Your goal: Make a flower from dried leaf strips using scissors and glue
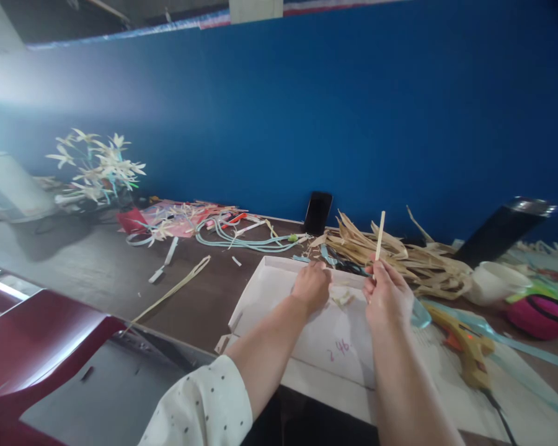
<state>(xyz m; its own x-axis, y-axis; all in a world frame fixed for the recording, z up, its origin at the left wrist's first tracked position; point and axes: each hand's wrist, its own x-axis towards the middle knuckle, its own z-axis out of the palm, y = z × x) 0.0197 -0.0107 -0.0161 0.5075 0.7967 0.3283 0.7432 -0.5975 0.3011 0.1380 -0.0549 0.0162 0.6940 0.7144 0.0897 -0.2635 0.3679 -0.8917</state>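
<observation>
My right hand (389,293) pinches a thin pale stick (380,235), which points upward over the far edge of an open white cardboard box (316,347). Over the same box my left hand (312,286) is closed, its fingers curled under near the far wall. Whatever those fingers hold, if anything, is hidden. Small pale scraps (344,297) lie on the cardboard between the two hands. Just beyond my right hand spreads a bundle of dried husk strips (428,266). A yellow glue gun (465,344) rests to the right of that hand.
A black phone (318,212) leans against the blue partition (279,118). Left of it are pale blue cords (246,243) and, farther off, a bunch of white handmade flowers (102,164). A dark tumbler (502,229), white cup (497,283) and pink pouch (542,316) are at right. A red chair (41,353) stands left.
</observation>
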